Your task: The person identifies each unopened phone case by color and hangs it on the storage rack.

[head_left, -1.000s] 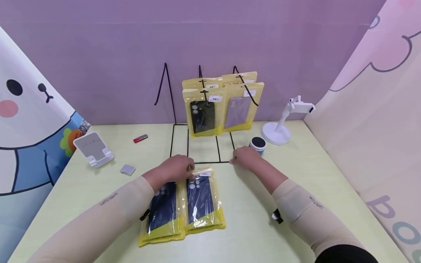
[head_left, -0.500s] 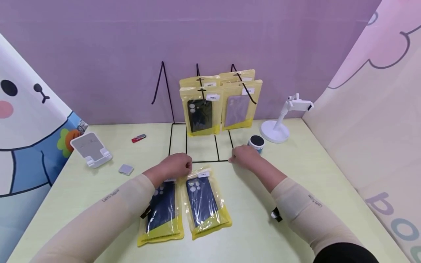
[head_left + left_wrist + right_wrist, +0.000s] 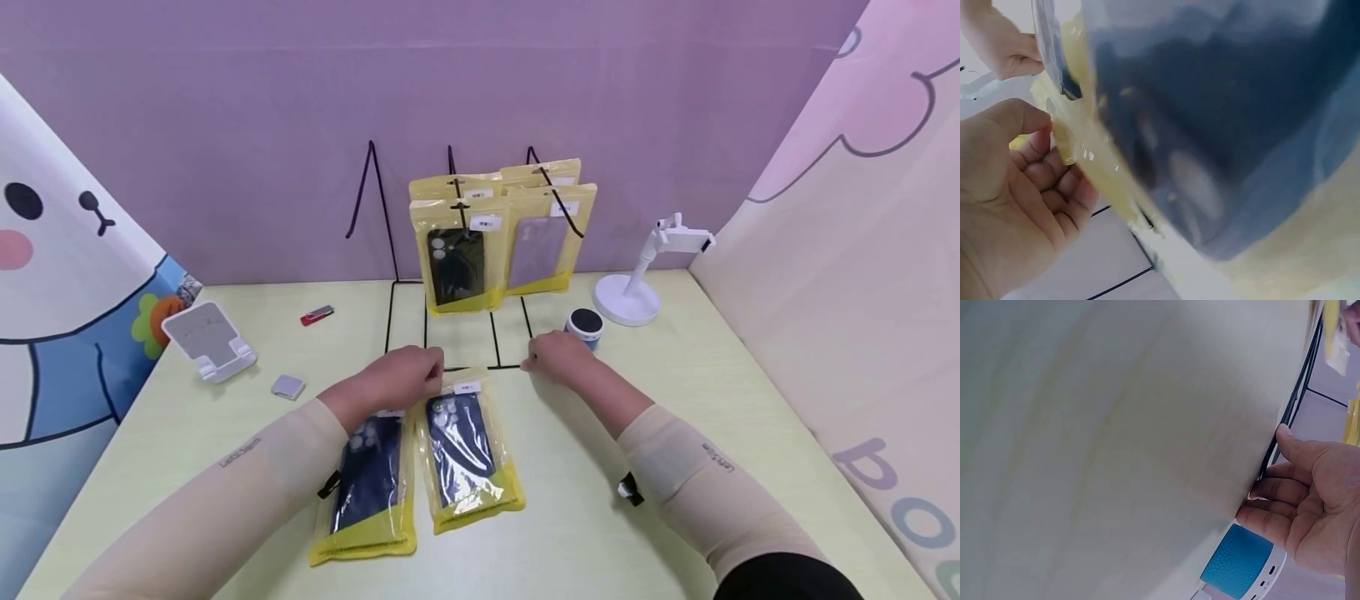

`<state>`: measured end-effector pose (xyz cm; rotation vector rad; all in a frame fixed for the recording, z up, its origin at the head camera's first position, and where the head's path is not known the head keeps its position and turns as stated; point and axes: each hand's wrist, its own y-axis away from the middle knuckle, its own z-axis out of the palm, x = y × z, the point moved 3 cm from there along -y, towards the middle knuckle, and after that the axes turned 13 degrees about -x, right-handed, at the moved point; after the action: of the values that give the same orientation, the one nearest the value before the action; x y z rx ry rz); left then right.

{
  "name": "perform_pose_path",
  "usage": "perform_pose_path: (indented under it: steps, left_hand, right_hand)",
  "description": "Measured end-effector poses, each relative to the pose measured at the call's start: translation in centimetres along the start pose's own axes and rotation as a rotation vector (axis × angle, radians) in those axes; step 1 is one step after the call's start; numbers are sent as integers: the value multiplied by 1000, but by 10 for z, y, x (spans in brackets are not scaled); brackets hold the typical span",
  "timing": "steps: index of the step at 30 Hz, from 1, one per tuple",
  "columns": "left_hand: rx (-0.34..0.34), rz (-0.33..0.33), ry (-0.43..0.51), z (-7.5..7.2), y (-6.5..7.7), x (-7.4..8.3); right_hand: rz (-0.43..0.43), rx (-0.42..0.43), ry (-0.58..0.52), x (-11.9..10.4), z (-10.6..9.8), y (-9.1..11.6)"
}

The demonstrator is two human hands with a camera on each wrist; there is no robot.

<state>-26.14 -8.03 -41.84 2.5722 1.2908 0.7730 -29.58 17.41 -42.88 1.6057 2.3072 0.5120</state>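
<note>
Two yellow-edged clear pouches with dark blue phone cases are at the table's front. My left hand (image 3: pixel 408 377) pinches the top left edge of the right-hand phone case pouch (image 3: pixel 468 458) between thumb and forefinger; the left wrist view shows the hand (image 3: pixel 1035 162) at the yellow film. Left of it lies the other phone case pouch (image 3: pixel 367 492), its top partly hidden by that hand. My right hand (image 3: pixel 558 357) grips the front bar of a black wire display rack (image 3: pixel 495 337) near its right corner. In the right wrist view, the thumb and fingers (image 3: pixel 1291 478) meet at the wire.
Several pouches, including a black phone case (image 3: pixel 457 265) and a purple one (image 3: pixel 538 250), hang on the rack's hooks. A small blue speaker (image 3: pixel 585 323) sits beside my right hand. A white phone stand (image 3: pixel 630 296), another stand (image 3: pixel 212 342), a USB stick (image 3: pixel 317 315) and a grey card-like item (image 3: pixel 288 387) stand or lie around.
The right-hand pouch has swung its lower end rightward, away from the left pouch, then risen slightly toward the rack. My left hand has shifted slightly with it. My right hand stays on the rack.
</note>
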Motion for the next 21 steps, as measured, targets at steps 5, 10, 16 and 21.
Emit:
perform_pose_path:
  steps: [5,10,16,21]
  left_hand:
    - [30,42,143,-9,6,6]
    - [11,80,279,-17,16,17]
    - [44,104,317,-31,38,36]
    - [118,93,282,-41,62,50]
  right_hand:
    - [-9,5,10,1,1,-1]
    - [-20,14,11,1,2,-1]
    - [-19,29,14,1,2,0]
    - [-20,26,11,2,2,-1]
